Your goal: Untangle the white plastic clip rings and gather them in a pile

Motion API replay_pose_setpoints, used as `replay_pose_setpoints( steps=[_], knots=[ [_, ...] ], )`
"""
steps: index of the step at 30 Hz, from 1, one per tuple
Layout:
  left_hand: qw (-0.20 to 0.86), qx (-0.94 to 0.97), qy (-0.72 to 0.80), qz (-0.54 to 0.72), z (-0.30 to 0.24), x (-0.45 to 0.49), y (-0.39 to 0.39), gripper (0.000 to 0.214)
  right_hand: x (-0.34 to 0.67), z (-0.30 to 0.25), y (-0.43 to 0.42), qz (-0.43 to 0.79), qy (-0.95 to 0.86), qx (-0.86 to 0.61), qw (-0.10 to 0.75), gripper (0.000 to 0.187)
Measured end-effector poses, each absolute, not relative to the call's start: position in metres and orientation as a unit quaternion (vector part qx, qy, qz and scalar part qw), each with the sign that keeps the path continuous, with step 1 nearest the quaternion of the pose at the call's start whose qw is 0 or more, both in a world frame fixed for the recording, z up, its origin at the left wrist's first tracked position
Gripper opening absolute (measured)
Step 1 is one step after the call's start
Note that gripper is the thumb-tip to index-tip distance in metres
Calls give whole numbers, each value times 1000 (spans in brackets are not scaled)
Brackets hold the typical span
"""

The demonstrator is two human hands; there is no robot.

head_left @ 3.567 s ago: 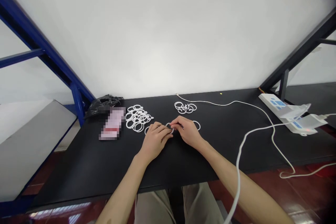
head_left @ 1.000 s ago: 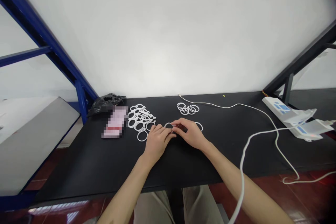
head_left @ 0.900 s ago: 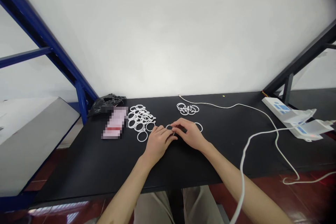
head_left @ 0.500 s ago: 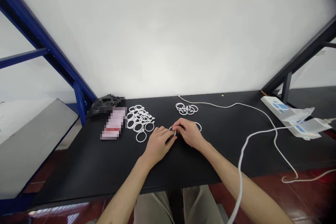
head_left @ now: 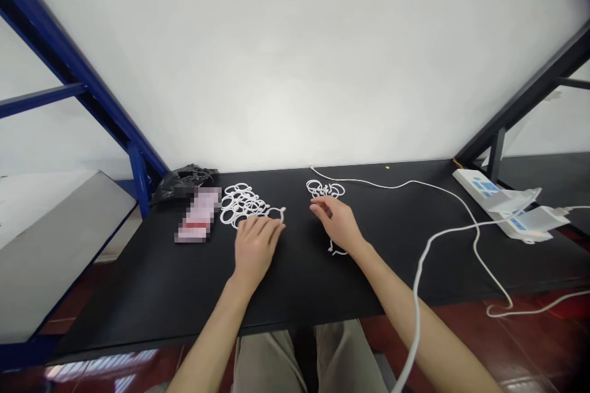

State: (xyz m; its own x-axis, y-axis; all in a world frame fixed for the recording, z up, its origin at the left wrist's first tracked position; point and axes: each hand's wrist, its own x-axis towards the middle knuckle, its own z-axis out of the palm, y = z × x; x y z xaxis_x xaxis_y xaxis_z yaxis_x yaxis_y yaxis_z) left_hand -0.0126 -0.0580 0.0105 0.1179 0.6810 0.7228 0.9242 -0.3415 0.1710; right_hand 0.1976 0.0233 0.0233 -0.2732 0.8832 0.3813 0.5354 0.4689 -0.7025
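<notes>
On the black table [head_left: 152,282] lies a heap of white plastic rings [head_left: 242,202]. My left hand [head_left: 255,245] rests flat at the heap's near edge, fingers stretched out, the tips touching a ring [head_left: 276,212]. My right hand [head_left: 338,225] hovers apart from it, fingers loosely spread, holding nothing that I can see. Just beyond its fingertips sits a smaller cluster of white rings [head_left: 324,189]. A single white ring [head_left: 336,251] lies on the table beneath my right wrist.
A blurred pink packet [head_left: 197,215] and a crumpled black bag [head_left: 182,181] lie left of the heap. A white cable [head_left: 433,239] runs across the right side to a white power strip [head_left: 502,202]. Blue frame bars [head_left: 133,166] stand at the left.
My hands, which were pinched together on one ring, have parted. The left slid left to the big heap; the right moved up toward the small cluster, and a ring now lies under its wrist.
</notes>
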Motion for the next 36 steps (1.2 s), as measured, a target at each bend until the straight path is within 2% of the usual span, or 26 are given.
replay_pose_setpoints(
  steps=[4,10,14,16,19,25,29,36],
  knots=[
    [221,-674,-628,-321,6,-34,-69,12,213,25,34,140,-762,-525,351,19],
    [228,-641,-692,-242,-2,-37,-72,18,222,25,36,70,-764,-586,260,24],
    [224,-631,-704,-236,0,-35,-72,19,224,25,37,57,-760,-612,210,34],
    [225,-629,-703,-246,2,-34,-72,18,225,26,37,77,-760,-617,190,30],
    [221,-640,-683,-274,5,-29,-73,16,227,27,37,123,-768,-607,164,16],
    [163,-762,-554,-292,5,1,-68,14,227,21,38,175,-814,-521,184,16],
    [128,-823,-484,-268,1,19,-61,16,216,13,38,128,-813,-527,211,17],
    [101,-847,-449,-265,1,38,-44,22,192,16,32,43,-785,-599,152,22]
  ],
)
